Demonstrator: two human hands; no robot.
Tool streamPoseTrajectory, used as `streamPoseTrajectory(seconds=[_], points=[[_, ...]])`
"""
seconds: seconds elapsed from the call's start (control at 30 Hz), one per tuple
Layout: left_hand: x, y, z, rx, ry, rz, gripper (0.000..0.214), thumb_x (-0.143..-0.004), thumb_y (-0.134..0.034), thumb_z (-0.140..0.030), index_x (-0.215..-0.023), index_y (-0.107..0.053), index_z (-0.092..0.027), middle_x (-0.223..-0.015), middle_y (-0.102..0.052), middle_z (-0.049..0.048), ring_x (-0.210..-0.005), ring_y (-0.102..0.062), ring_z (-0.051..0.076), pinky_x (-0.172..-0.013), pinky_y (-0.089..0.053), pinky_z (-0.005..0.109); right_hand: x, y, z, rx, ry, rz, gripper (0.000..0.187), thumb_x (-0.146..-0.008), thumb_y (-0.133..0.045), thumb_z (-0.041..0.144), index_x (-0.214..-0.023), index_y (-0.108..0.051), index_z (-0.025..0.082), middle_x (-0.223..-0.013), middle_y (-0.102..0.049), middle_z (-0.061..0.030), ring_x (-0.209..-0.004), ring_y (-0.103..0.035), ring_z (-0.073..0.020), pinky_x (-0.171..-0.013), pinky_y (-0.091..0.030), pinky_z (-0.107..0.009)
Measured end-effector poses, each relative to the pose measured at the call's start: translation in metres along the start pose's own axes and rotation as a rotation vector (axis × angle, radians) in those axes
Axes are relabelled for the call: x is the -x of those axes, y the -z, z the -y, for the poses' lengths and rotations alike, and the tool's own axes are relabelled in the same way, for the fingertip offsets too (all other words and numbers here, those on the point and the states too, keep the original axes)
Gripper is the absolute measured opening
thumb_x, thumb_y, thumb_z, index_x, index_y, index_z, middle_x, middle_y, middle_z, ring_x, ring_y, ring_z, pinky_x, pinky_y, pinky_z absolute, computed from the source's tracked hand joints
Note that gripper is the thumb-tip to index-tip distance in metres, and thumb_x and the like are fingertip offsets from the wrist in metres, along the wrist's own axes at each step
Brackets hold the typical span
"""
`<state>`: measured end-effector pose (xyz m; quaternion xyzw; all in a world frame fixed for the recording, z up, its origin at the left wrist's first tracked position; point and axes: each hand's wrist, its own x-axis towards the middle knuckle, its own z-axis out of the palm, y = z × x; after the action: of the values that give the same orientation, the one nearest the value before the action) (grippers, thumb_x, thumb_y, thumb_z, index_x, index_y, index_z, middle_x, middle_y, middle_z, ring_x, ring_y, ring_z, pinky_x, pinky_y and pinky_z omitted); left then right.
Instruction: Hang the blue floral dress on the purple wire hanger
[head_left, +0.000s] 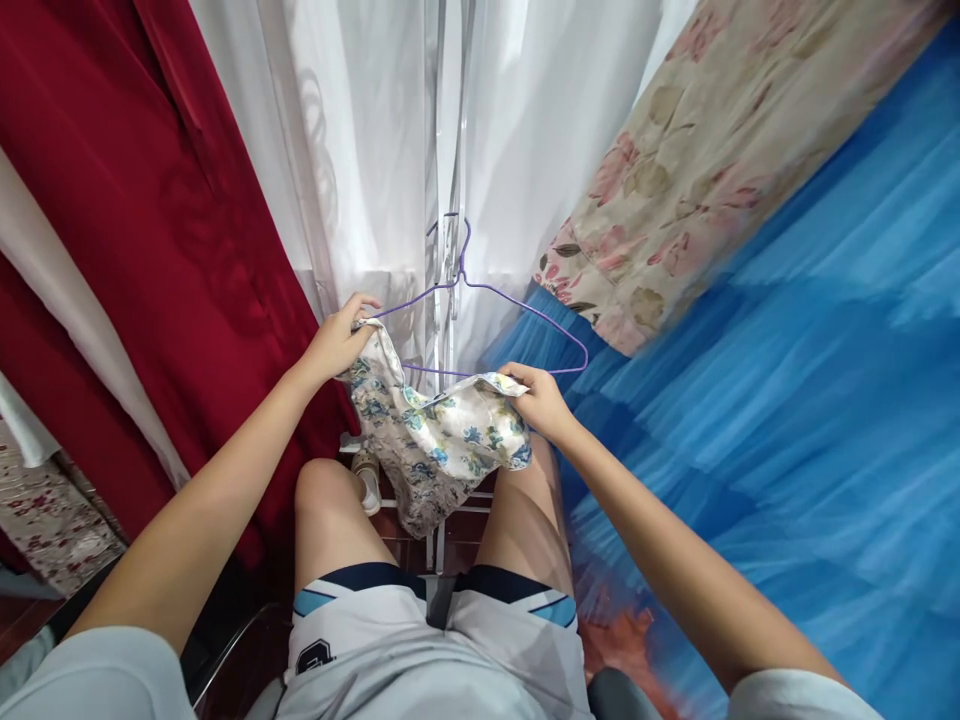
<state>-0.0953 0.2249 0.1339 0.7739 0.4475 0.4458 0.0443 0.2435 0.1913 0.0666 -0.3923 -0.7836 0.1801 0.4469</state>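
A white floral top (472,425) with blue and yellow-green flowers hangs between my two hands above my knees. My left hand (339,340) is closed on one shoulder of it, beside the left end of a purple hanger (529,303). Pinched in my right hand (540,400) is the other shoulder edge, below the hanger's right end, which is outside the fabric. The hanger's hook is up at a white metal rack (444,180). Whether the hanger's left tip lies inside the top is hidden by fabric and fingers.
Red drapery (150,200) hangs at the left, white cloth (360,120) behind the rack. To the right are a beige floral cloth (660,180) and a blue tulle fabric (810,380). A shoe (367,482) shows below my left knee on the tiled floor.
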Motion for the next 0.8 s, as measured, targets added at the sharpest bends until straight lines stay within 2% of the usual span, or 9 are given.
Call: streamPoseTrajectory(seconds=[0.1,0.2,0.27,0.3,0.43,0.53,0.63,0.7,0.8], points=[[-0.001,0.004,-0.010,-0.053,-0.087,-0.008,0.034,-0.087,-0.045,-0.020,-0.112,-0.067,-0.018,-0.103,-0.071,0.0036,-0.092,-0.064,0.019,-0.087,-0.045,0.026,0.002,0.010,0.006,0.059,0.039,-0.029,0.031,-0.070,-0.053,0.012,-0.096,-0.068,0.019,-0.081,-0.069,-0.0014,-0.074,-0.062,-0.0197,-0.069,-0.046,-0.029],[-0.001,0.005,-0.014,-0.086,-0.083,-0.089,0.034,-0.087,-0.039,-0.018,-0.095,-0.072,-0.016,-0.089,-0.072,0.0031,-0.082,-0.064,0.019,-0.077,-0.045,0.025,0.004,0.024,0.009,0.081,0.075,-0.284,0.059,-0.071,-0.061,0.016,-0.129,-0.055,0.021,-0.083,-0.066,-0.0016,-0.069,-0.060,-0.0192,-0.067,-0.048,-0.032],[-0.002,0.004,-0.014,-0.118,-0.068,-0.113,0.032,-0.086,-0.040,-0.018,-0.090,-0.072,-0.016,-0.080,-0.070,0.0026,-0.074,-0.063,0.019,-0.071,-0.043,0.025,0.007,0.033,0.008,0.055,0.085,-0.432,0.073,-0.073,-0.064,0.020,-0.142,-0.040,0.022,-0.081,-0.063,-0.0012,-0.067,-0.060,-0.0199,-0.066,-0.050,-0.033],[-0.003,0.004,-0.014,-0.135,-0.070,-0.115,0.032,-0.086,-0.040,-0.018,-0.088,-0.072,-0.016,-0.077,-0.068,0.0025,-0.073,-0.062,0.018,-0.069,-0.042,0.026,0.008,0.036,0.006,0.042,0.090,-0.461,0.078,-0.073,-0.066,0.022,-0.145,-0.035,0.022,-0.080,-0.062,-0.0008,-0.067,-0.061,-0.0204,-0.065,-0.051,-0.034],[-0.007,0.001,-0.008,-0.218,-0.068,-0.128,0.030,-0.087,-0.040,-0.019,-0.080,-0.069,-0.018,-0.067,-0.061,0.0017,-0.066,-0.059,0.017,-0.063,-0.039,0.026,0.019,0.048,0.001,0.027,0.130,-0.478,0.088,-0.071,-0.075,0.031,-0.145,-0.028,0.024,-0.086,-0.063,-0.0033,-0.068,-0.065,-0.0215,-0.063,-0.054,-0.035],[-0.007,-0.003,-0.004,-0.268,-0.063,-0.149,0.029,-0.086,-0.041,-0.019,-0.078,-0.068,-0.019,-0.063,-0.057,0.0011,-0.062,-0.056,0.017,-0.060,-0.036,0.026,0.028,0.059,0.000,0.094,0.128,-0.513,0.093,-0.074,-0.074,0.035,-0.150,-0.021,0.023,-0.094,-0.066,-0.0082,-0.069,-0.068,-0.0227,-0.063,-0.055,-0.035],[-0.004,-0.008,-0.002,-0.269,-0.060,-0.164,0.028,-0.087,-0.041,-0.019,-0.078,-0.068,-0.019,-0.064,-0.057,0.0011,-0.064,-0.057,0.016,-0.062,-0.037,0.026,0.034,0.074,-0.001,0.238,0.118,-0.426,0.096,-0.077,-0.070,0.032,-0.156,-0.017,0.018,-0.090,-0.070,-0.0084,-0.073,-0.069,-0.0247,-0.066,-0.056,-0.037],[-0.003,-0.011,-0.004,-0.263,-0.053,-0.163,0.028,-0.087,-0.040,-0.019,-0.078,-0.067,-0.019,-0.065,-0.058,0.0011,-0.065,-0.058,0.016,-0.063,-0.038,0.026,0.035,0.085,-0.001,0.352,0.112,-0.353,0.087,-0.077,-0.066,0.027,-0.154,-0.027,0.016,-0.083,-0.070,-0.0055,-0.071,-0.068,-0.0236,-0.067,-0.055,-0.036],[-0.003,-0.008,-0.005,-0.217,-0.037,-0.151,0.029,-0.087,-0.040,-0.019,-0.078,-0.067,-0.019,-0.069,-0.061,0.0014,-0.069,-0.060,0.017,-0.066,-0.040,0.026,0.033,0.100,0.003,0.434,0.076,-0.301,0.061,-0.078,-0.060,0.023,-0.139,-0.054,0.015,-0.075,-0.069,-0.0029,-0.064,-0.063,-0.0204,-0.063,-0.051,-0.033]])
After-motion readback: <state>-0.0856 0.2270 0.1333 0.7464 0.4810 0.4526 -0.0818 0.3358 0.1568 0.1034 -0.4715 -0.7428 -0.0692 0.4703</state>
